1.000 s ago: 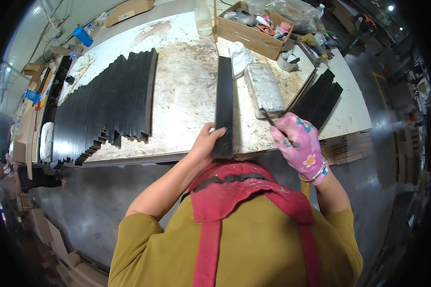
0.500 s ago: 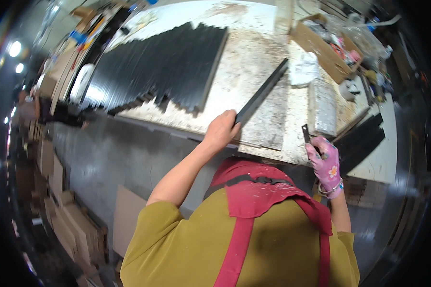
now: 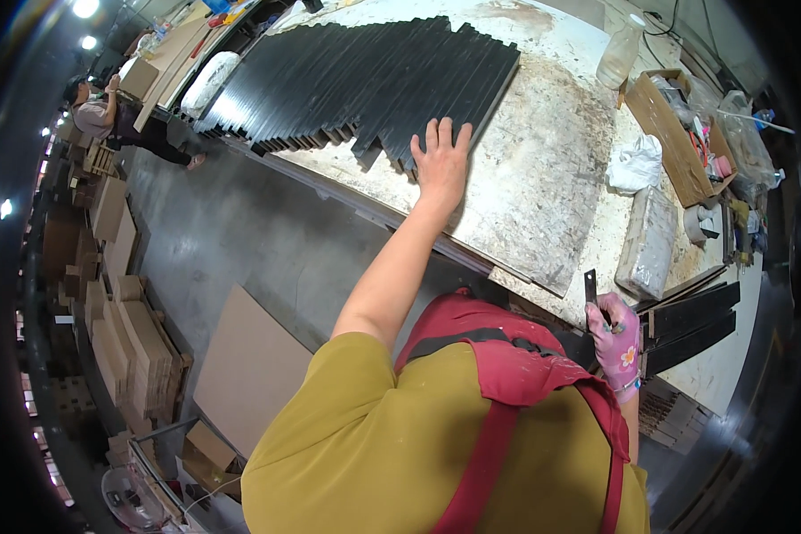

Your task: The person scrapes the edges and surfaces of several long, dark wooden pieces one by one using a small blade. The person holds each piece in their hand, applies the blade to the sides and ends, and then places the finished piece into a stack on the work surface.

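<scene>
My bare left hand [image 3: 441, 166] lies with fingers spread on the near right end of a wide row of black strips [image 3: 356, 84]. The strips lie side by side, and their near ends form a jagged edge. In a pink flowered glove, my right hand [image 3: 616, 336] is closed round a narrow flat black tool with a hole near its end [image 3: 590, 285]. The tool points up beside the table's near edge; its other end is hidden in the glove. A few more black strips [image 3: 692, 313] lie just right of that hand.
The stained white worktable [image 3: 552, 169] carries a plastic-wrapped block [image 3: 647, 242], a crumpled white cloth [image 3: 635, 164], a cardboard box of odds and ends [image 3: 663, 133], a tape roll [image 3: 699, 224] and a bottle [image 3: 620, 52]. Cardboard leans at lower left. Another person [image 3: 107, 116] stands far left.
My left hand has moved away from me onto the row; the single black strip it held is no longer in mid-table. My right hand keeps the tool. The view has shifted.
</scene>
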Tool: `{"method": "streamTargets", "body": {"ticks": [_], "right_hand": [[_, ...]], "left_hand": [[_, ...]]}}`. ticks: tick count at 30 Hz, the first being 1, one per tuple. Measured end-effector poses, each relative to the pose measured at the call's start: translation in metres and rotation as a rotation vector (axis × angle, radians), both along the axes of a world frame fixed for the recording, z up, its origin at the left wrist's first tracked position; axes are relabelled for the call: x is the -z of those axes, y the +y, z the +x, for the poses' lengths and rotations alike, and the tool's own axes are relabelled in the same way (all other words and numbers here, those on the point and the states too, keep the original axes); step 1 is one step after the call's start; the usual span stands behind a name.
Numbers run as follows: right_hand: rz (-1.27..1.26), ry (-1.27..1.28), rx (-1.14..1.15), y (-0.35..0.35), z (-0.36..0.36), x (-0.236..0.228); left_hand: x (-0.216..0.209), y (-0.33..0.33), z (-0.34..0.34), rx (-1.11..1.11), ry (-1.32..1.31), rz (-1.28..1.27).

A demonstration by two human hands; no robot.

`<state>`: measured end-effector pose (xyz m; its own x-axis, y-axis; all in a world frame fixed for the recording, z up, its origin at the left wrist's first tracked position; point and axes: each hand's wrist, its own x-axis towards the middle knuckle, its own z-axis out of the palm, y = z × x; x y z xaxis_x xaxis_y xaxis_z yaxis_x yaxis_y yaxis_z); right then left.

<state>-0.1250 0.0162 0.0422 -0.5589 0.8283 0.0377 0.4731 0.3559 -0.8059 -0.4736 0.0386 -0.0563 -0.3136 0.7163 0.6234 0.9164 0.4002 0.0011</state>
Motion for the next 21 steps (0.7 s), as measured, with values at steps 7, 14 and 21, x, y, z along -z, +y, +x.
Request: {"method": "streamTargets", "body": {"ticks": [7,14,21], "right_hand": [[-0.021,0.071,0.156,0.011,0.064,0.019],[0.039,0.196,0.445,0.034,0.172,-0.012],[-0.287,0.728,0.746,0.033,0.260,0.022]], "left_hand": [[-0.009,0.002,0.112,0.720,-0.337,-0.060],[0.004,0.014,0.238,1.052,-0.669,-0.089],[-0.028,0.010,0.279,0.892,-0.947,-0.346]]}}
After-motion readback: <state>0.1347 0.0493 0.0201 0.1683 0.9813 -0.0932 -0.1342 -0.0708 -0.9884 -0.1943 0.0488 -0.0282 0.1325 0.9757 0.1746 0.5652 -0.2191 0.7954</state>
